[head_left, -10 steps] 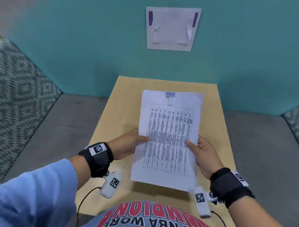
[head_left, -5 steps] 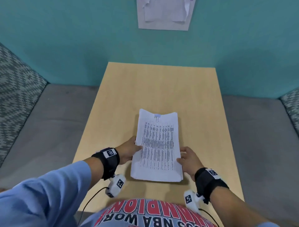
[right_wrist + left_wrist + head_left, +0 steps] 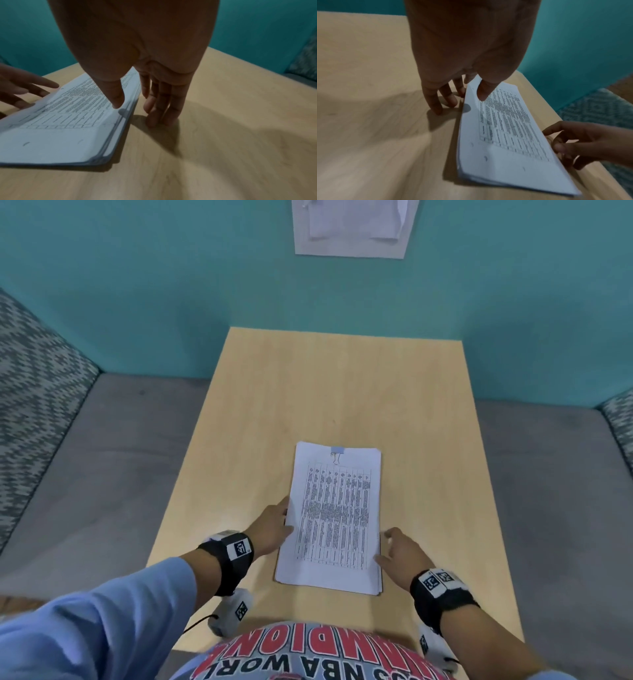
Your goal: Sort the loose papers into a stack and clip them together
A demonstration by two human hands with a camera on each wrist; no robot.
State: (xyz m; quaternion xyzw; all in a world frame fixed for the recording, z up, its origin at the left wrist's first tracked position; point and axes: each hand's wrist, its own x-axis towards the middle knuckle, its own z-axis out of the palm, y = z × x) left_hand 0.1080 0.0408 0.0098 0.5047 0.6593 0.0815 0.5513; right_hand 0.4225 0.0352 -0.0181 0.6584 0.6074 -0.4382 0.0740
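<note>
A stack of printed papers (image 3: 334, 518) lies flat on the light wooden table (image 3: 342, 385), near its front edge. A pale binder clip (image 3: 337, 451) sits on the middle of the stack's far edge. My left hand (image 3: 274, 523) is at the stack's left edge; in the left wrist view its fingers (image 3: 436, 108) point straight down onto the table beside the stack (image 3: 505, 135) and the thumb hovers over the page. My right hand (image 3: 397, 549) is at the right edge, fingers (image 3: 154, 119) straight on the table, thumb above the stack (image 3: 60, 128). Neither hand grips anything.
A sheet of paper (image 3: 352, 227) is taped to the teal wall behind the table. Grey bench seats (image 3: 102, 474) run along both sides, with patterned cushions (image 3: 30, 405) at the far left and right. Bare tabletop stretches beyond the stack.
The clipped stack, held up off the table in both hands a second ago, now lies flat on it. Both hands have let go and rest at its side edges.
</note>
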